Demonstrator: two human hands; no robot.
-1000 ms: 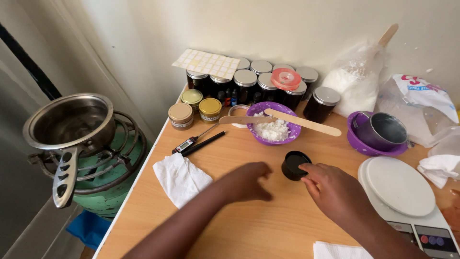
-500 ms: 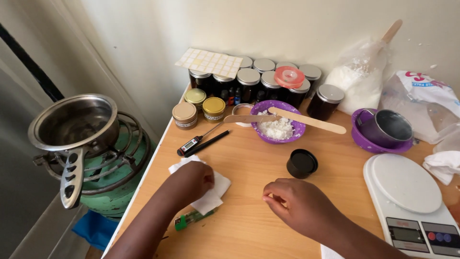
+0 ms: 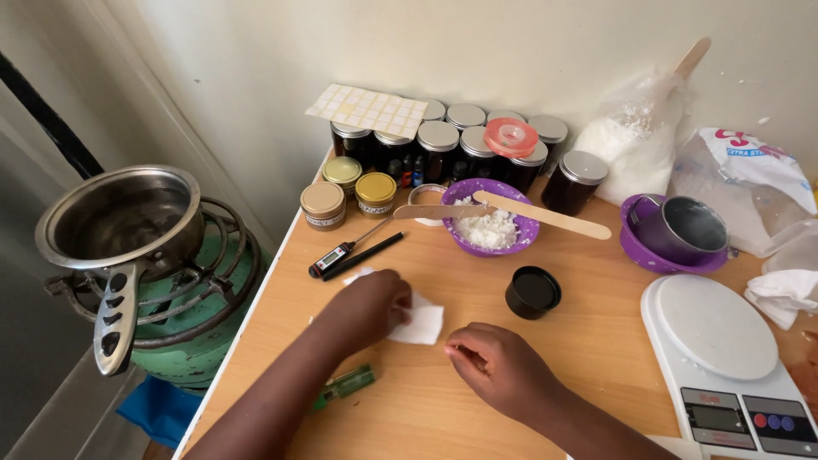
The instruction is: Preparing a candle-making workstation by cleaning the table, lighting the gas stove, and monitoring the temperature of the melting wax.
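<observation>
Since half a second ago my left hand (image 3: 368, 307) has slid right across the tissue (image 3: 419, 324), and my right hand (image 3: 498, 368) has dropped slightly toward me. From the left, I see a steel pot (image 3: 119, 221) sitting on a green gas burner (image 3: 183, 341) beside the bench (image 3: 596, 358). A green lighter (image 3: 345, 383) lies near the bench's front edge, under my left forearm. That left hand lies curled on top of the tissue, pressing it flat; whether the fingers pinch it I cannot tell. A probe thermometer (image 3: 341, 254) and a black pen (image 3: 365, 255) lie just behind it. My right hand rests on the bench just right of the tissue, fingers loosely curled, holding nothing I can see. Behind it stands a small black jar (image 3: 532, 292), open, and farther back a purple bowl (image 3: 490, 228) of white wax with wooden sticks (image 3: 545, 215) across it. At the far right sits a white scale (image 3: 716, 341).
</observation>
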